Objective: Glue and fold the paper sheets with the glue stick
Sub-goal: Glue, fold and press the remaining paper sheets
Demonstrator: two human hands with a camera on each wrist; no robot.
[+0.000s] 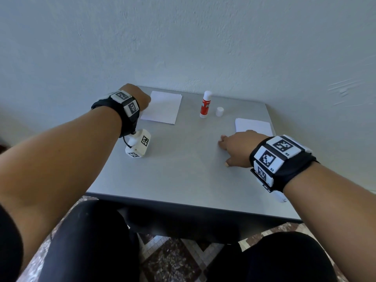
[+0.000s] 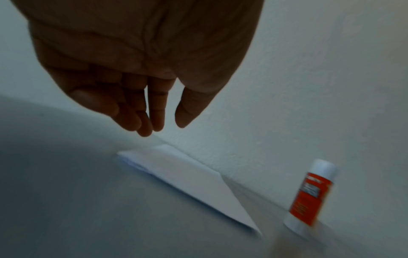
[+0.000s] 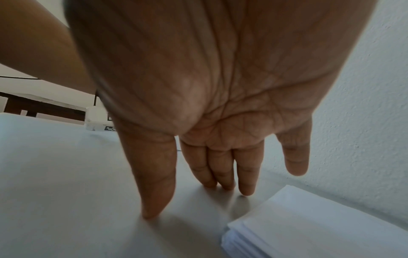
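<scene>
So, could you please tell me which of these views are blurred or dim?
Left wrist: dim, left hand shadowed, glue stick smeared by blur. Right wrist: brighter, palm creases of right hand sharp, paper stack soft. Head: sharp, edges bowed.

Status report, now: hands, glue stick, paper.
Left hand open above left paper stack. Right hand open, fingertips on table. Glue stick upright, uncapped, cap beside it. Nothing blocking.

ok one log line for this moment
left hand open above paper stack | right hand open, fingertips on table | glue stick uncapped, upright
</scene>
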